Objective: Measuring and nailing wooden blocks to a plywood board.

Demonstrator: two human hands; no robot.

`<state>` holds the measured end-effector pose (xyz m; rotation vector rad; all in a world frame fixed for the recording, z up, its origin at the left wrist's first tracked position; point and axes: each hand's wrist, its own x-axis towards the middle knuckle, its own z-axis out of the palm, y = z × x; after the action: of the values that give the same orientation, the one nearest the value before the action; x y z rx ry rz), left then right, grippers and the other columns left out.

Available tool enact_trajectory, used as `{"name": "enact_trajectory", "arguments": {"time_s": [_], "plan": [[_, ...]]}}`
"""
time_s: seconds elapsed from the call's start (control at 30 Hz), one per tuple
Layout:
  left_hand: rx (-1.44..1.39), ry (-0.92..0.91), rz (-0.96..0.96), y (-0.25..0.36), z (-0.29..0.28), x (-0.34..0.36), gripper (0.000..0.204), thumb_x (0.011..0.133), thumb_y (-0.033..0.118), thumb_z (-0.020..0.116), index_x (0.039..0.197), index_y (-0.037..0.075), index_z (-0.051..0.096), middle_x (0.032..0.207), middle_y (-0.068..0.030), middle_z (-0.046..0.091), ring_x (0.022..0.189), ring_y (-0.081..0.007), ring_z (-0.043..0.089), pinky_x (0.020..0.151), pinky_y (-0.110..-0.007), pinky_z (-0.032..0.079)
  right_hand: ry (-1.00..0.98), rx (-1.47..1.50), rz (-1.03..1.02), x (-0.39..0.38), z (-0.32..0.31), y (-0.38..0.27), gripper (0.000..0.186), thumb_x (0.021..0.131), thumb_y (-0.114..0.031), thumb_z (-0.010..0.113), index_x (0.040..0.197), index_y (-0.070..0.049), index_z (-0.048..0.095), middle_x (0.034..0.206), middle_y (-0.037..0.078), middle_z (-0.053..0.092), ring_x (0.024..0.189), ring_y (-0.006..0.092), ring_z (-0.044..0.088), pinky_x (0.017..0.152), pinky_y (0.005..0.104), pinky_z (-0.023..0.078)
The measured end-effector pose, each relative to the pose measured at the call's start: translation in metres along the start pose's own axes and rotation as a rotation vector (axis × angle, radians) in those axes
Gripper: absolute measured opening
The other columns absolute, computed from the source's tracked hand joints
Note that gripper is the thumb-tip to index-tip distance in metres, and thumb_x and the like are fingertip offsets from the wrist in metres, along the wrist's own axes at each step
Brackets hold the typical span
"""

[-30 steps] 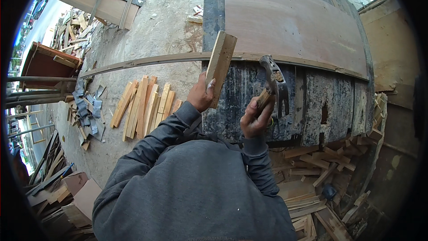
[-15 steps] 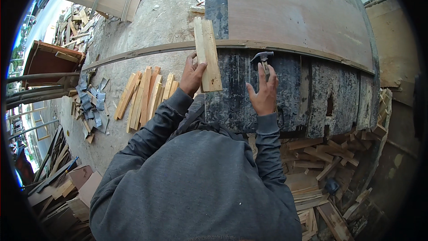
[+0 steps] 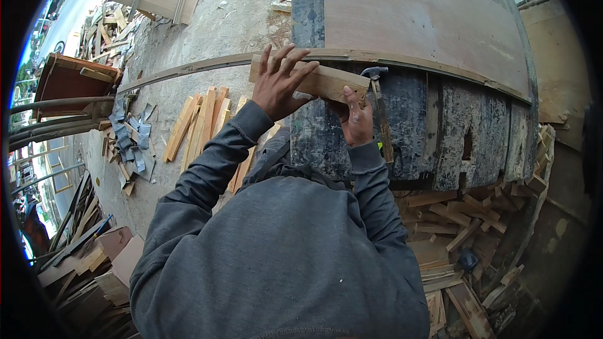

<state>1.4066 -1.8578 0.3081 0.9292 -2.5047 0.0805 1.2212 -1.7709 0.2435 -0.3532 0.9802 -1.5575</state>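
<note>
A short, pale wooden block (image 3: 342,81) is held between both hands above the dark, stained bench top (image 3: 408,125), lying crosswise with its right end tilted a little toward me. My left hand (image 3: 279,85) lies over its left part, fingers spread across the upper side and thumb along the near edge. On the right end, my right hand (image 3: 356,119) grips with the thumb up on the face and the other fingers mostly hidden underneath. Just right of that hand a claw hammer (image 3: 384,129) rests on the bench, handle toward me.
A long wooden strip (image 3: 207,66) runs across the bench, along a large plywood sheet (image 3: 427,19). Several wooden pieces (image 3: 198,122) lie on the ground at left, beside grey scraps (image 3: 129,135). Wood offcuts (image 3: 461,213) are heaped below the bench at right.
The block has turned from upright to crosswise. My right hand has left the hammer and taken the block's right end. My left hand has shifted onto its upper side.
</note>
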Motion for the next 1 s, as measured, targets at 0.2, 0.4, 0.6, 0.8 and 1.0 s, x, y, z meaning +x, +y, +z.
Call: {"name": "enact_trajectory", "arguments": {"time_s": [0.2,0.4,0.6,0.8,1.0], "plan": [[-0.259,-0.207,-0.065,-0.064,0.069,-0.005,0.032,0.083,0.021,0.072,0.112,0.013,0.062,0.11,-0.0072,0.062,0.102,-0.0282,0.061,0.089,-0.04,0.048,-0.009,-0.248,0.101,0.002,-0.048,0.077,0.049,0.092,-0.027,0.069,0.127,0.002,0.053,0.113,0.014,0.063,0.092,0.0219,0.066,0.074,0.0354,0.055],[-0.118,-0.177,-0.087,-0.08,0.147,-0.023,0.031,0.09,0.027,0.065,0.118,0.014,0.059,0.12,-0.0101,0.054,0.11,-0.0321,0.055,0.091,-0.041,0.05,-0.083,-1.277,-0.225,-0.019,-0.047,0.093,0.044,0.088,-0.032,0.07,0.109,0.006,0.059,0.101,0.017,0.059,0.082,0.03,0.062,0.076,0.0386,0.051],[-0.254,-0.223,-0.1,-0.071,0.146,-0.044,0.023,0.092,0.023,0.062,0.112,0.012,0.059,0.112,-0.0077,0.058,0.105,-0.0309,0.057,0.084,-0.037,0.052,0.102,-1.048,-0.188,-0.013,-0.055,0.093,0.036,0.092,-0.03,0.065,0.107,0.002,0.064,0.094,0.019,0.065,0.087,0.035,0.065,0.074,0.0406,0.05],[-0.252,-0.55,0.194,-0.037,0.108,-0.047,0.081,0.076,0.027,0.077,0.143,0.012,0.036,0.132,-0.0142,0.05,0.121,-0.0328,0.051,0.103,-0.044,0.041,0.216,-0.744,0.06,0.006,-0.071,0.097,0.034,0.097,-0.026,0.059,0.116,0.003,0.062,0.079,0.008,0.066,0.062,0.0126,0.065,0.053,0.0272,0.051],[-0.259,-0.394,0.061,-0.038,0.086,-0.038,0.086,0.075,0.023,0.078,0.147,0.01,0.032,0.133,-0.014,0.048,0.12,-0.0332,0.05,0.102,-0.044,0.041,0.122,-0.883,-0.193,-0.025,-0.06,0.092,0.05,0.092,-0.019,0.065,0.135,-0.001,0.047,0.106,0.013,0.06,0.076,0.0165,0.064,0.061,0.0303,0.052]]}}
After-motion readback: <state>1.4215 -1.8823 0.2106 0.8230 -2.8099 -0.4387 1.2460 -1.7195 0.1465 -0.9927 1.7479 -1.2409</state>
